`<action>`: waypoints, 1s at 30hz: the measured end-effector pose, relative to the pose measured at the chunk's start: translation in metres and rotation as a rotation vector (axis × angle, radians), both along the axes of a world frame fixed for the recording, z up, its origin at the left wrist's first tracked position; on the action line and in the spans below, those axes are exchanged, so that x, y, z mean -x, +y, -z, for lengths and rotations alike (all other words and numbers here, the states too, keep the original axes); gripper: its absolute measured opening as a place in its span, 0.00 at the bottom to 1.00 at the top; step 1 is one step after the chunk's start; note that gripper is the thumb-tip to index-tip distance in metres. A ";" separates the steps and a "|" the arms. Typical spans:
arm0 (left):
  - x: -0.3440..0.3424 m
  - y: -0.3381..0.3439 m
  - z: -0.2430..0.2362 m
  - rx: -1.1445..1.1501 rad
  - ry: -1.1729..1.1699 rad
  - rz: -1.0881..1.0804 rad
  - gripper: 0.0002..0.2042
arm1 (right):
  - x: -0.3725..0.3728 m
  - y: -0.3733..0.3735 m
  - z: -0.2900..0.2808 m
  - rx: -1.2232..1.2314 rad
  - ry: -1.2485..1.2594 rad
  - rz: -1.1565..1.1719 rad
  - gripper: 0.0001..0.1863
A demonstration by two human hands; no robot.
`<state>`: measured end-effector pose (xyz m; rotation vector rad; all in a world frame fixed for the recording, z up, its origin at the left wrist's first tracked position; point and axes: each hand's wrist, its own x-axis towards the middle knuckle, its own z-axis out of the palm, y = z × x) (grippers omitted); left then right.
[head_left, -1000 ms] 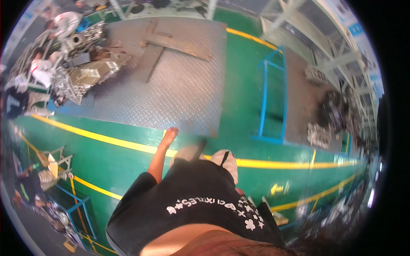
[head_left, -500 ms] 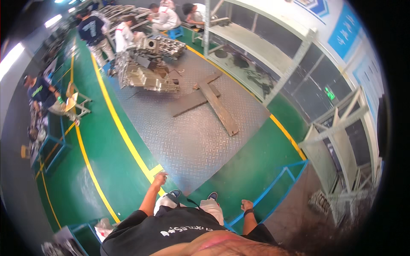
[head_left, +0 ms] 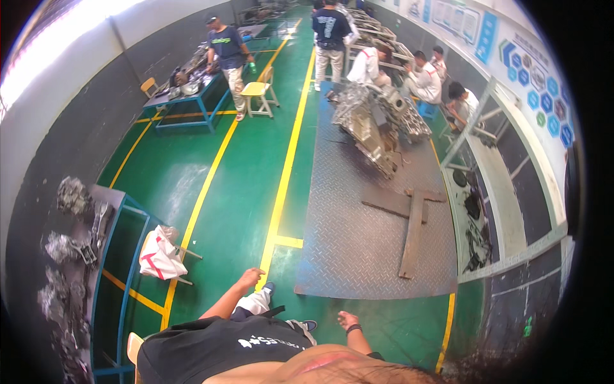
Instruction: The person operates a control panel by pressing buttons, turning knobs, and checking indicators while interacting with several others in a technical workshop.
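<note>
My left hand (head_left: 251, 277) hangs over the green floor beside a yellow line, fingers loosely apart and empty. My right hand (head_left: 348, 320), with a dark band at the wrist, is empty and loosely open below the near edge of a checkered steel plate (head_left: 326, 256). On the plate lie crossed wooden boards (head_left: 410, 237) and, farther back, a large metal engine or casing assembly (head_left: 371, 128). My feet (head_left: 269, 287) are on the floor near the plate's corner.
Left: blue-framed bench (head_left: 112, 214) with metal parts, chair with white-and-red garment (head_left: 160, 256). Farther off: a person (head_left: 224, 48) by another bench, yellow chair (head_left: 259, 96), several seated people (head_left: 422, 83), a standing person (head_left: 329, 38). Right: metal rack (head_left: 505, 211) along the wall.
My view has turned left, so I now face along the aisle with the plate to my right. Both my arms moved with my body; the left-side bench came fully into view.
</note>
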<state>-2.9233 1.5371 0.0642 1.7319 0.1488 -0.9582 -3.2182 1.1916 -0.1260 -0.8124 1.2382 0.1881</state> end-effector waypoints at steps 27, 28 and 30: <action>-0.032 0.325 0.088 0.159 0.415 -0.719 0.18 | -0.352 0.173 -0.071 0.377 -0.161 -0.678 0.07; -0.041 0.312 0.093 0.297 0.590 -0.609 0.19 | -0.364 0.172 -0.072 0.387 -0.189 -0.689 0.07; -0.102 0.269 0.046 -0.100 -0.136 0.031 0.26 | -0.378 0.158 -0.058 0.429 -0.305 -0.669 0.07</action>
